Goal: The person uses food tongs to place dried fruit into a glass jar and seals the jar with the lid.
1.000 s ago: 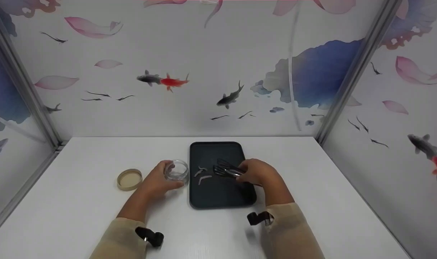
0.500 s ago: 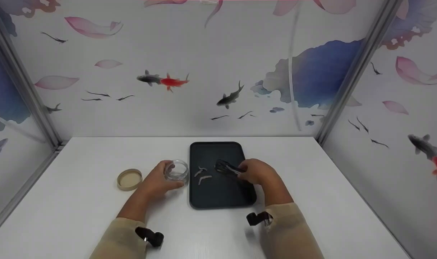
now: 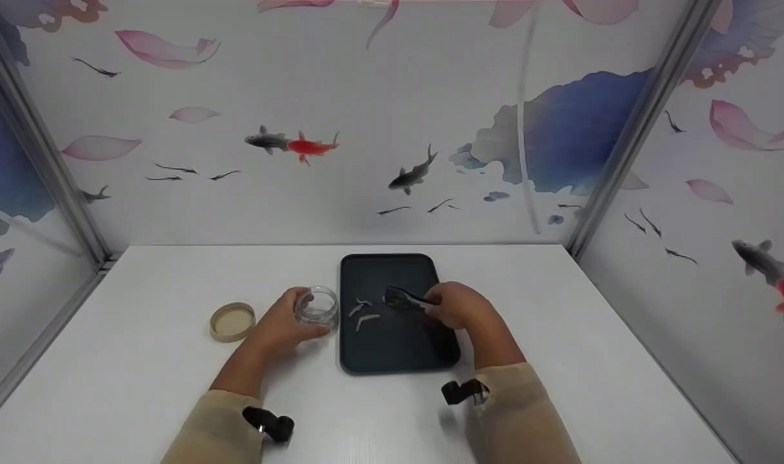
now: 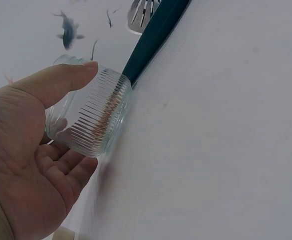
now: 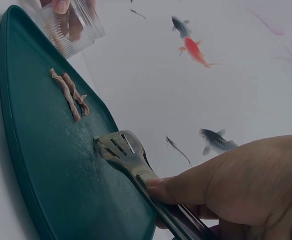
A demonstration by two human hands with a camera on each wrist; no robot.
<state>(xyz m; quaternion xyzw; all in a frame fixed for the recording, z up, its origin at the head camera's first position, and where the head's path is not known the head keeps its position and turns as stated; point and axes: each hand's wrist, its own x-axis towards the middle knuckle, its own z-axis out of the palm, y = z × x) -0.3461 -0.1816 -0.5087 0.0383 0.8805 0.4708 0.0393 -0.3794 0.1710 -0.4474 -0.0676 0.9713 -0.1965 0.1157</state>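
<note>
A dark tray (image 3: pixel 392 354) (image 5: pixel 46 175) lies on the white table, with a few pale dried strips (image 3: pixel 365 313) (image 5: pixel 68 92) on its left half. My right hand (image 3: pixel 460 306) (image 5: pixel 235 185) grips metal tongs (image 3: pixel 405 298) (image 5: pixel 126 157) squeezed together, their slotted tips low over the tray just right of the strips. My left hand (image 3: pixel 282 322) (image 4: pixel 31 150) holds a clear ribbed glass jar (image 3: pixel 317 305) (image 4: pixel 93 117) upright on the table against the tray's left edge (image 4: pixel 153 35). The jar (image 5: pixel 68 25) looks empty.
A tan round lid (image 3: pixel 232 321) lies on the table left of the jar. Walls papered with fish and petals close in the back and both sides. Bare white table surrounds the tray.
The tongs have closed from spread to pressed together and edged slightly toward the far side of the tray. The left hand and jar have stayed still.
</note>
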